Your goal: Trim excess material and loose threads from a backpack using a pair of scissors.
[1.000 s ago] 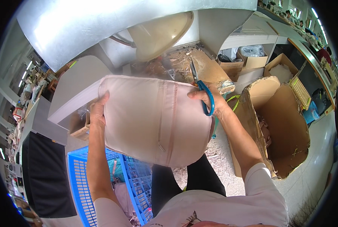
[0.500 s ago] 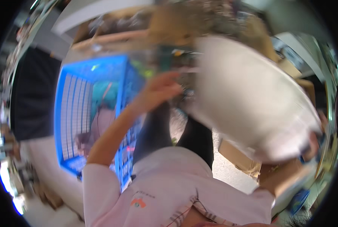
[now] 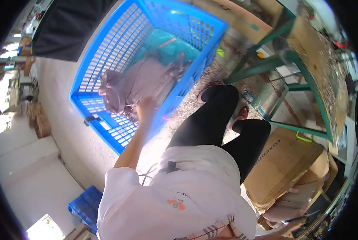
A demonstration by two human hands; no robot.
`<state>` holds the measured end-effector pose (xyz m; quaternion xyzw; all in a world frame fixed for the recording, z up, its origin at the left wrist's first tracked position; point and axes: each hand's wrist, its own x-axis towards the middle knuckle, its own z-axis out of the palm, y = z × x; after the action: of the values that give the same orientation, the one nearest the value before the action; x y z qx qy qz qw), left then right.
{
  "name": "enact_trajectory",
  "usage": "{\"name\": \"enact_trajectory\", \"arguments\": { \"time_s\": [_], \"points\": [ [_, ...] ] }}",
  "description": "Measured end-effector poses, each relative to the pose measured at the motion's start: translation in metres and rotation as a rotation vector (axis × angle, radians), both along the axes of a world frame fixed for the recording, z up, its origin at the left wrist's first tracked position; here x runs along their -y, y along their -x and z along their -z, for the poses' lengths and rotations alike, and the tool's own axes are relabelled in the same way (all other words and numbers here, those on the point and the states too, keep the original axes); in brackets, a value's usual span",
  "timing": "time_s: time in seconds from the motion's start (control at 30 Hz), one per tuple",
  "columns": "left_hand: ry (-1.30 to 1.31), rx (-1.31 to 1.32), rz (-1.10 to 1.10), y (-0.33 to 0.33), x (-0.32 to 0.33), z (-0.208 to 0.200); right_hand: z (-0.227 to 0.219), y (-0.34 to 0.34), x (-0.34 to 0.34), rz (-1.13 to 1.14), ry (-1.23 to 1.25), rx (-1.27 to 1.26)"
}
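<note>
Blue plastic basket (image 3: 209, 48) at left holds mauve fabric pieces (image 3: 149, 78); left hand (image 3: 147, 106) on them, fingers blurred, cannot tell grip. Best lift single piece. Lower right, right hand (image 3: 285, 230) beside pink panel (image 3: 291, 200), grip unclear; keep scissors (image 3: 295, 219) off panel.

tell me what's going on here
A person has the left hand down in a blue basket, at the mauve fabric items heaped beside a teal bundle. The right hand, at the lower right, is close to a pink fabric piece by a cardboard box; its grip can't be made out.
</note>
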<state>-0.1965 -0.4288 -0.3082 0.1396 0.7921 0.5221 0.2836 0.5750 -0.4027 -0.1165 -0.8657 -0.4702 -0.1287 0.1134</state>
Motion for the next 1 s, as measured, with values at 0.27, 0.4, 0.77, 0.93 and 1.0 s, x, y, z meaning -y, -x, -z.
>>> {"name": "enact_trajectory", "arguments": {
  "time_s": [0.27, 0.4, 0.77, 0.93, 1.0],
  "points": [
    [0.296, 0.697, -0.446, 0.107, 0.131, 0.142, 0.065, 0.112, -0.023, -0.239, 0.396, -0.286],
    [0.046, 0.960, -0.545, 0.133, 0.153, 0.238, 0.073, 0.179, -0.029, -0.386, 0.629, -0.106],
    [0.008, 0.972, -0.955, 0.163, 0.118, 0.294, 0.060, 0.207, -0.014, -0.427, 0.779, 0.050],
    [0.129, 0.816, -0.740, 0.179, 0.088, 0.299, 0.046, 0.243, -0.013, -0.311, 0.838, 0.032],
    [-0.031, 0.891, -0.722, 0.194, 0.063, 0.296, 0.046, 0.250, -0.019, -0.230, 0.926, -0.031]
  ]
}}
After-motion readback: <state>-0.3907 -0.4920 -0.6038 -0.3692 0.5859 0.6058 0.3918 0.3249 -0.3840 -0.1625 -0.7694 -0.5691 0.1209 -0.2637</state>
